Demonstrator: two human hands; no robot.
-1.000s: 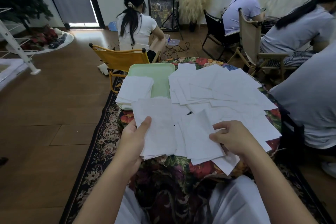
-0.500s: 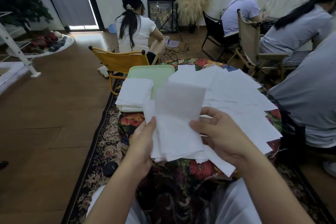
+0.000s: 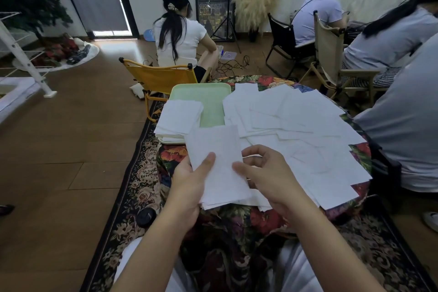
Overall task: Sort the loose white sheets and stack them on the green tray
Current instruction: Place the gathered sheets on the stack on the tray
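White sheets (image 3: pixel 296 125) are covering a tablecloth (image 3: pixel 267 82) that is showing red, orange and green flowers on black. At far left a pale green tray (image 3: pixel 208 99) is carrying a white stack (image 3: pixel 177 117). A dark rug (image 3: pixel 132 185) is displaying beige floral borders over a brown wooden floor (image 3: pixel 59 149). A yellow-orange chair (image 3: pixel 161 77) is standing beyond.

A home living room turned into a shared work space. Wood plank floor (image 3: pixel 59 137), a patterned rug (image 3: pixel 132 187), a small table under a floral cloth (image 3: pixel 237 220). At the far wall stand pampas grass (image 3: pixel 256 0), a framed picture (image 3: pixel 213 16) and a tripod stand (image 3: pixel 228 7). Several people sit in folding camp chairs (image 3: pixel 161 78), each wearing a head strap.
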